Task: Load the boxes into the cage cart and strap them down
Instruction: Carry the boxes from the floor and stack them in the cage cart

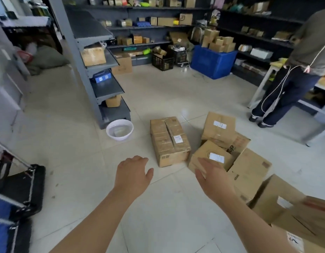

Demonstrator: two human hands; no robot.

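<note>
A taped cardboard box [169,141] stands alone on the tiled floor ahead of me. To its right lies a loose heap of several cardboard boxes [249,168], the nearest a small labelled box [211,154]. My left hand [132,172] hovers open, just short of the taped box's near left corner. My right hand [212,178] is open too, held in front of the small labelled box, and I cannot tell whether it touches it. The cart [21,189], black with a metal frame, shows at the lower left edge, only partly in view.
A grey shelf unit [96,70] stands ahead on the left, with a white basin [119,129] at its foot. Another person [294,73] stands at a table on the right. A blue bin [212,61] full of boxes and dark wall shelves line the back.
</note>
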